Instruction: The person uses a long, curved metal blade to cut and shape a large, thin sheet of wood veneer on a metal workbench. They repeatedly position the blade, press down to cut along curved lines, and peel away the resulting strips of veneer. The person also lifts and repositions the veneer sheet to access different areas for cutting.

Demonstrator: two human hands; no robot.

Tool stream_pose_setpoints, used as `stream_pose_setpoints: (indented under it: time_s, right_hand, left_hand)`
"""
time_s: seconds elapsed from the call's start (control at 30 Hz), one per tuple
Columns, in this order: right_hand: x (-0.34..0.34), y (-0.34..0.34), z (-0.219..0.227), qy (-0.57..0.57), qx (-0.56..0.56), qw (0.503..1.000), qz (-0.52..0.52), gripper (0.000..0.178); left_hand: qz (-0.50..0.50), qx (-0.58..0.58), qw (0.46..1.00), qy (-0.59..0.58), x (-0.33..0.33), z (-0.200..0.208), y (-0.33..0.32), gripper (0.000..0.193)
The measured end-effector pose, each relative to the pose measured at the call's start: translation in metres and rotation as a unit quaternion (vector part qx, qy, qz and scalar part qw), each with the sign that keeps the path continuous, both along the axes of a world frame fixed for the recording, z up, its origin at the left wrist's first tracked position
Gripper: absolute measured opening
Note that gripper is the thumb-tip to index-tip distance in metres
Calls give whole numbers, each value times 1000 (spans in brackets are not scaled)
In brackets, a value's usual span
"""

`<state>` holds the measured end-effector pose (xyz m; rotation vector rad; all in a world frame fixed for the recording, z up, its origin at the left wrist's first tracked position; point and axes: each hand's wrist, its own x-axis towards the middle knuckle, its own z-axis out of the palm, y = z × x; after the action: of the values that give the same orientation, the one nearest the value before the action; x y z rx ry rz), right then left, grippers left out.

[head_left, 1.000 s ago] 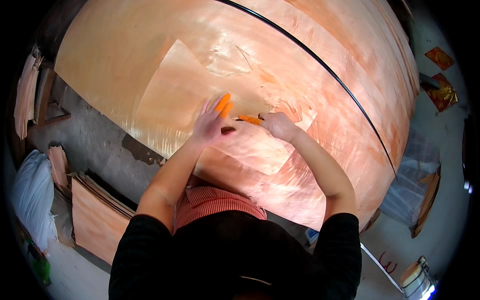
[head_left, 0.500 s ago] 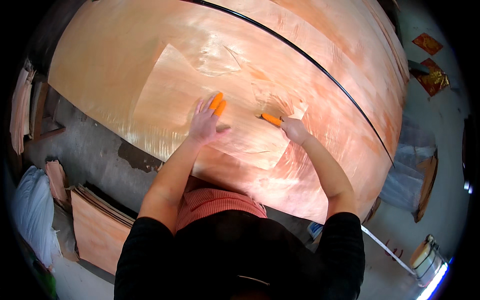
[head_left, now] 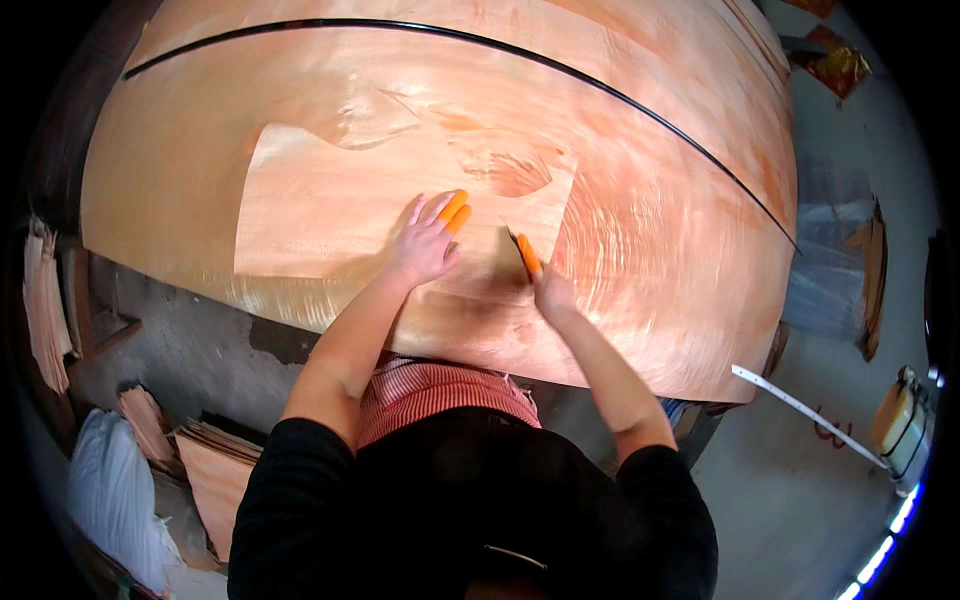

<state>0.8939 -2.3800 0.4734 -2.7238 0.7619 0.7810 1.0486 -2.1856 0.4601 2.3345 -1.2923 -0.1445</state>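
My left hand point(head_left: 428, 250) lies spread on a smaller piece of thin wood veneer point(head_left: 310, 210), with orange finger covers on two of its fingers. In my right hand point(head_left: 554, 294) is a small knife point(head_left: 514, 240), its dark narrow blade pointing away from me over the piece's near right part. An orange cover is on that hand's index finger, stretched along the knife; the handle is hidden in my grip. The piece rests on a large veneer sheet point(head_left: 680, 310). A dark, ragged-edged patch point(head_left: 515, 172) shows near the piece's far right corner.
A long thin black rod point(head_left: 560, 70) arcs across the sheet beyond my hands. Veneer stacks point(head_left: 215, 480) and a pale bulging sack point(head_left: 115, 500) stand at the lower left. To the right are a white strip point(head_left: 800, 412) and a plastic-wrapped stack point(head_left: 825, 270).
The view has turned, so the rod and veneer lie more level across it. My right hand has come nearer to me and left, its knife now pointing more away from me. My left hand stays flat.
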Motion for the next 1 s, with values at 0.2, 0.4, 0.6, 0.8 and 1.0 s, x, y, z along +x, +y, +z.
stream_pose_setpoints:
  time_s: [0.2, 0.4, 0.6, 0.8, 1.0]
  right_hand:
    - [-86, 37, -25, -74, 101, 981, -150, 51]
    - [-92, 44, -26, -187, 131, 961, -157, 31]
    - [-74, 14, 11, -332, 178, 884, -278, 29]
    - [-39, -19, -31, -336, 128, 840, -407, 17]
    - [-5, -15, -5, -266, 250, 813, -453, 37]
  left_hand:
    - [-9, 29, 999, -12, -2, 4, -3, 50]
    - [-18, 33, 998, -43, -3, 5, -8, 51]
    - [-14, 34, 998, -46, -4, -1, -10, 52]
    - [-16, 36, 998, -57, -6, 2, -12, 53]
    - [-13, 5, 999, -50, -5, 1, -9, 52]
